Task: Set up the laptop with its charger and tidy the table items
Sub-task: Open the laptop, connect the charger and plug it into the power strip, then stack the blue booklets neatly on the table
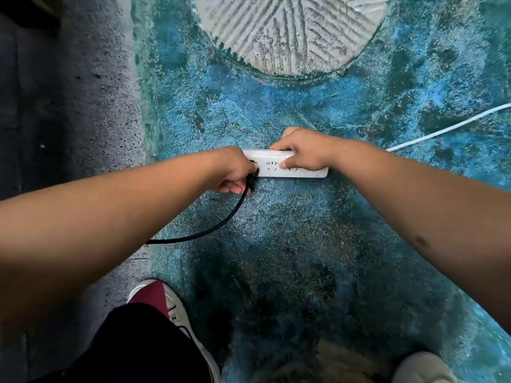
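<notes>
A white power strip (276, 167) lies on the blue-green floor in the middle of the head view. My right hand (301, 149) grips its right half, thumb on the far edge and fingers on the socket face. My left hand (235, 170) is closed on a black charger plug (253, 174) at the strip's left end; the hand hides the plug's prongs. The black charger cable (210, 230) curves from the plug down to the left and goes under my left forearm. No laptop or table is in view.
The strip's white cord (448, 128) runs off to the right edge. A round grooved stone slab (290, 31) lies further ahead. Grey speckled floor (96, 106) borders the left. My shoes (166, 302) stand at the bottom.
</notes>
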The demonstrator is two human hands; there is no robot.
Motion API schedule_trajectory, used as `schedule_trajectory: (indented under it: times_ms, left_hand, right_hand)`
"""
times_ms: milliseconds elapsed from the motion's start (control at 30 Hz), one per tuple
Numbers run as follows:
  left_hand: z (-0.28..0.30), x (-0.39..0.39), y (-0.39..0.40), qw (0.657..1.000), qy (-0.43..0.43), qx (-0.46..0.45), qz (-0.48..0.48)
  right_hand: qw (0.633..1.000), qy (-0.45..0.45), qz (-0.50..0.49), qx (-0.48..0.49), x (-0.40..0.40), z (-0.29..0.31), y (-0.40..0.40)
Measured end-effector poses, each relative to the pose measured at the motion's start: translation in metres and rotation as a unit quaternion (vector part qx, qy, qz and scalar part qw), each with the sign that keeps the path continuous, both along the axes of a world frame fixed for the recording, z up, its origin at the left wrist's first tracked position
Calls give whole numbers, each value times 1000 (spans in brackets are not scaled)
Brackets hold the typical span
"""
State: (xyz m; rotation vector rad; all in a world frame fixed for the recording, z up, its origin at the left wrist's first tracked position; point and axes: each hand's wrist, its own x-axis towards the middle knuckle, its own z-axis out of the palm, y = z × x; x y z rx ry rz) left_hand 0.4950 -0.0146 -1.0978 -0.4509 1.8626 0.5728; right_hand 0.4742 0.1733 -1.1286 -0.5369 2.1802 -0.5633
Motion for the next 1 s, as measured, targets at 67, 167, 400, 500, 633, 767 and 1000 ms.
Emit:
schedule_trajectory:
  times_ms: [67,167,400,500,633,767,1000]
  left_hand:
    - [5,-7,4,994,48,-39,-88]
    - [19,-28,6,940,197,-123,-250]
    - [60,-44,14,909,270,-119,-294]
    - [101,-11,17,894,306,-120,-304]
    - [166,44,18,889,292,-102,-339]
    - [260,75,18,875,295,-123,-363]
    - [472,98,27,889,316,-117,-310]
  right_hand:
    - [1000,26,4,13,-4,0,1]
    - [997,71,-21,33,-3,-3,1]
    - [982,139,-47,118,15,24,7]
    - [977,134,-64,155,35,75,20]
    - [970,113,-99,188,62,165,35]
    - [967,105,-102,208,88,274,44]
    - [968,98,-117,201,127,486,54]
